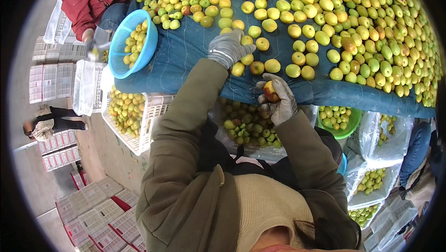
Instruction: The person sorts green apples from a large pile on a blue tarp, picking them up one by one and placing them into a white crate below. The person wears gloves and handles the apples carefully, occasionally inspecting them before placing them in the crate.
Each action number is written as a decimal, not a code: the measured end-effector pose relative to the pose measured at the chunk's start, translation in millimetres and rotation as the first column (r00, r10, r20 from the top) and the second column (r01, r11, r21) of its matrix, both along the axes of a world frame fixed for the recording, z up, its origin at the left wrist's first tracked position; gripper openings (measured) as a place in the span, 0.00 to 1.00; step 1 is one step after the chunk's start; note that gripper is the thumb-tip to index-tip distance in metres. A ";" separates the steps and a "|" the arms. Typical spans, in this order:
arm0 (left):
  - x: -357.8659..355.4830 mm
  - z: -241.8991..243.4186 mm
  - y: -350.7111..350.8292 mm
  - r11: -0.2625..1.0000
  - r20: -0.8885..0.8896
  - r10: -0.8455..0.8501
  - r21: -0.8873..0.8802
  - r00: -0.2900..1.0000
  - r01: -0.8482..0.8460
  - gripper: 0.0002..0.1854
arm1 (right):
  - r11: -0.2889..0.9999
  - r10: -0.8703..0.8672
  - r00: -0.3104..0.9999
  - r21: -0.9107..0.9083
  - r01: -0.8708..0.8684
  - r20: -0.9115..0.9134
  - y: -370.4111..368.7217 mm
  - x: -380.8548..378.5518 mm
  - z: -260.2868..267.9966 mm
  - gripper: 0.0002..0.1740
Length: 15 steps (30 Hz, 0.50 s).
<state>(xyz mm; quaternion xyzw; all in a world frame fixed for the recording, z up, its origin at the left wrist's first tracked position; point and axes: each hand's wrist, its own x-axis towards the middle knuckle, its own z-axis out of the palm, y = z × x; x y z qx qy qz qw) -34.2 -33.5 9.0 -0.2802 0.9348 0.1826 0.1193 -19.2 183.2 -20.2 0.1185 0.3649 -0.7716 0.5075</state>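
My left hand (227, 48), in a grey knitted glove, reaches over the blue cloth (188, 48) of the sorting surface. Its thumb and forefinger are spread around a yellow-green jujube (247, 40); whether they grip it is unclear. Close to the cloth's near edge, my right hand (284, 100), in a pale soiled glove, holds a jujube (270, 91) with a large reddish-brown patch. Several loose jujubes (272, 65) lie between the hands. Beneath the right hand, a plastic-lined container (268, 151) in shadow holds more jujubes, some of them greener.
A heap of jujubes (376, 36) covers the far and right sides. At left are a blue basket (153, 39) and a white crate (151, 119), both with fruit. A green basket (357, 123) sits at right. People (92, 4) are nearby; stacked crates (101, 213) stand lower left.
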 end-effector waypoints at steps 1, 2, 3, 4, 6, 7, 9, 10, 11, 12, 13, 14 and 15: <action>1.8 -2.9 0.3 0.997 -0.020 0.006 0.071 1.000 -0.005 0.27 | 1.000 -0.010 1.000 -0.003 0.010 0.006 0.1 -0.9 0.3 0.17; 6.9 -8.6 0.7 0.993 -0.101 0.019 0.120 0.995 -0.007 0.29 | 0.999 -0.028 1.000 -0.037 0.028 0.001 0.5 -0.8 -0.2 0.19; 14.9 -12.9 0.2 0.986 -0.238 0.014 0.166 0.971 0.027 0.29 | 0.996 -0.040 0.999 -0.076 0.039 -0.003 -0.6 -0.1 -0.5 0.21; 22.3 -19.1 1.1 0.974 -0.369 0.010 0.212 0.929 0.074 0.29 | 0.992 -0.058 0.998 -0.109 0.057 -0.005 -0.8 0.7 -1.9 0.23; 28.6 -19.0 2.1 0.915 -0.505 0.068 0.375 0.861 0.147 0.29 | 0.984 -0.110 0.994 -0.144 0.105 -0.026 -4.0 -0.5 -1.3 0.27; 30.2 -18.3 5.2 0.833 -0.521 0.163 0.528 0.838 0.166 0.29 | 0.979 -0.136 0.990 -0.161 0.129 -0.036 -5.0 -1.6 -1.2 0.29; 36.0 -15.7 12.5 0.594 -0.499 0.356 0.773 0.790 0.221 0.27 | 0.962 -0.165 0.986 -0.226 0.154 -0.028 -3.9 -3.2 -5.7 0.32; 39.5 -10.7 16.8 0.580 -0.514 0.349 0.775 0.784 0.250 0.27 | 0.958 -0.183 0.983 -0.229 0.174 -0.019 -5.2 -3.4 -1.9 0.31; 41.6 -8.8 19.6 0.553 -0.525 0.367 0.787 0.768 0.274 0.27 | 0.954 -0.201 0.979 -0.231 0.194 -0.009 -6.1 -3.8 0.6 0.30; 42.8 -7.9 23.0 0.524 -0.535 0.386 0.798 0.752 0.299 0.27 | 0.953 -0.196 0.981 -0.233 0.192 0.007 -6.3 -5.2 1.0 0.29; 44.3 -5.3 26.6 0.493 -0.543 0.406 0.807 0.735 0.324 0.28 | 0.953 -0.190 0.981 -0.236 0.190 0.024 -6.9 -7.4 1.1 0.27; 47.3 0.1 28.6 0.409 -0.470 0.430 0.862 0.771 0.298 0.28 | 0.953 -0.185 0.982 -0.238 0.189 0.040 -7.0 -8.9 1.3 0.26; 49.6 -0.2 30.5 0.271 -0.418 0.500 0.908 0.759 0.321 0.28 | 0.954 -0.176 0.984 -0.242 0.177 0.023 -7.3 -9.4 0.9 0.26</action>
